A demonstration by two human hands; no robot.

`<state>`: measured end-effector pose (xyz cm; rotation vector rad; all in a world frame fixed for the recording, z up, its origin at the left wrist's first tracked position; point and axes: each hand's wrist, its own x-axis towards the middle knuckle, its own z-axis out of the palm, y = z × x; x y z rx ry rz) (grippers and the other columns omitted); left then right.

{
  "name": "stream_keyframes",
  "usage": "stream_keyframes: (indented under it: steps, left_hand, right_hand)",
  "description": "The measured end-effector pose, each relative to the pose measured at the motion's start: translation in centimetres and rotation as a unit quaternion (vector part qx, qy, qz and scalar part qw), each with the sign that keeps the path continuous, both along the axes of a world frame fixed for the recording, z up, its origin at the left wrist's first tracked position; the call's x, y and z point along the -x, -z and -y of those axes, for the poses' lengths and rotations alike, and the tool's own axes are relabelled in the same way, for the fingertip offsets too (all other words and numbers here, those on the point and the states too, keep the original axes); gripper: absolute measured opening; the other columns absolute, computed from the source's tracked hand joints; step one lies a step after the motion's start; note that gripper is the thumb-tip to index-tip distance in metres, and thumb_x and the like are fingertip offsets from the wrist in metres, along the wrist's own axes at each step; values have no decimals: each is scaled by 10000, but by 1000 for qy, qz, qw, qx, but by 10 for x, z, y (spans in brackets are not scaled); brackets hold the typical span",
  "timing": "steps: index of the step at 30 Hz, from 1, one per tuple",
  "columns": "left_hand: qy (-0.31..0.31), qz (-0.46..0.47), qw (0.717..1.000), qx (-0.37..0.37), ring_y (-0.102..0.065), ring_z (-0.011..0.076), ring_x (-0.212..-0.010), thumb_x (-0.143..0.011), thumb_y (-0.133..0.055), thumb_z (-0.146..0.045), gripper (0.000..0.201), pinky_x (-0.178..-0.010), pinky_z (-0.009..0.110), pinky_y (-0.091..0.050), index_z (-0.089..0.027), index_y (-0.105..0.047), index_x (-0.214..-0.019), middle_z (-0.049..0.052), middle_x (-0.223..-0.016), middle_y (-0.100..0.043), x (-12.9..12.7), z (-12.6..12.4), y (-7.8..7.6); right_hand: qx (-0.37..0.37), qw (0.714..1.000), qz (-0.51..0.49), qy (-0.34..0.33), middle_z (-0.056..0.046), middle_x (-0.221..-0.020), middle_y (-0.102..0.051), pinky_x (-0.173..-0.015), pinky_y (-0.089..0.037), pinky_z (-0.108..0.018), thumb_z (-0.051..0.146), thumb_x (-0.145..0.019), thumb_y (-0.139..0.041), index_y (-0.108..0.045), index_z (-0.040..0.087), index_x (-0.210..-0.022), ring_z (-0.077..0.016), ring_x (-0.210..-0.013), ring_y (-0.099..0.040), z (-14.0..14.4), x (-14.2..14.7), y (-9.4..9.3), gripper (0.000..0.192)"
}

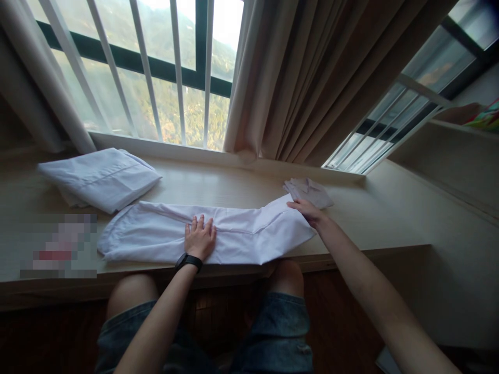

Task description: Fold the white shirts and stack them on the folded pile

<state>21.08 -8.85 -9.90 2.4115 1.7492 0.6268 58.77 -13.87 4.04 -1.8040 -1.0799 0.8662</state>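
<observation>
A long white garment (234, 234), folded into a strip, lies along the wooden ledge in front of my knees. My left hand (200, 238), with a black band on its wrist, rests flat on the cloth near its middle, fingers spread. At the garment's right end, my right hand (306, 210) pinches its upper edge, and this end is lifted and bent at a slant. The rounded left end of the garment lies flat and slightly wrinkled. Part of the right hand's grip is hidden by the hand itself.
Another folded white cloth (103, 179) lies at the back left. A smaller folded pale garment (310, 192) sits behind my right hand. The ledge (374, 228) runs below a barred window (156, 78) and a brown curtain (296, 78). A blurred-out patch (58, 246) covers something at left.
</observation>
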Motion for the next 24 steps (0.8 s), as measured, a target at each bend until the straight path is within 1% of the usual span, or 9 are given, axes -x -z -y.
stream_keyframes:
  steps: [3,6,8,11,14,17,20,22,24]
  left_hand:
    - [-3,-8,1000,0,-299,364,-1483,-1006,-358,-463,534,-1195,584,-188,-239,-566,-1444,133,-1578,-424,-1,0,0]
    - [-4,-13,1000,-2,-309,366,-1478,-1005,-364,-455,531,-1194,589,-191,-240,-562,-1447,133,-1577,-426,-1,0,1]
    - [-5,-19,1000,-4,-310,372,-1478,-1002,-375,-434,524,-1191,598,-200,-239,-556,-1453,136,-1580,-421,1,0,3]
    - [16,-40,999,5,-314,373,-1480,-990,-386,-306,508,-1178,606,-241,-248,-538,-1472,125,-1591,-407,5,-4,7]
    - [29,-54,998,26,-334,354,-1479,-965,-342,-166,544,-1179,588,-274,-211,-542,-1470,124,-1556,-460,11,-11,13]
    - [22,-52,998,38,-333,328,-1487,-944,-306,-101,573,-1193,555,-283,-148,-536,-1467,145,-1498,-527,14,-15,18]
    - [21,-46,998,34,-312,311,-1500,-940,-300,-80,582,-1205,547,-266,-166,-540,-1463,132,-1496,-532,14,-15,20]
    - [23,-36,999,31,-308,316,-1502,-951,-322,-95,554,-1211,545,-253,-174,-558,-1445,126,-1516,-510,14,-14,20]
    - [26,-22,999,33,-316,325,-1496,-960,-364,-122,507,-1211,539,-252,-169,-582,-1415,133,-1527,-494,13,-13,18]
  right_hand:
    - [-4,1000,-6,-24,1,-697,-619,-501,-463,-214,278,-850,-658,-590,160,-887,-113,-533,-566,-16,53,-20,141]
    - [-8,999,9,-38,47,-667,-574,-453,-448,-205,295,-871,-636,-539,194,-934,-101,-471,-545,-32,115,-20,153]
    - [-1,998,23,-52,42,-689,-594,-452,-467,-217,308,-874,-642,-530,203,-967,-110,-462,-569,-43,159,-6,180]
    - [26,994,54,-90,35,-670,-622,-473,-494,-236,344,-894,-636,-537,209,-1037,-129,-456,-590,-60,222,26,220]
    - [51,980,114,-158,4,-674,-666,-567,-533,-265,388,-918,-617,-586,197,-1046,-162,-541,-645,-69,265,54,232]
    - [5,960,210,-184,-50,-831,-738,-761,-545,-287,381,-971,-537,-661,190,-1025,-191,-759,-707,-64,273,69,234]
    - [-88,943,279,-160,-78,-1118,-740,-966,-494,-301,319,-1018,-421,-670,190,-1180,-201,-1047,-687,-46,254,76,324]
    - [-123,922,328,-167,-90,-1350,-648,-1119,-397,-347,322,-1023,-409,-616,187,-1332,-223,-1303,-556,-30,239,84,396]
    - [-115,899,376,-191,-74,-1539,-483,-1219,-257,-455,377,-1029,-412,-531,222,-1456,-272,-1486,-335,-16,229,97,470]
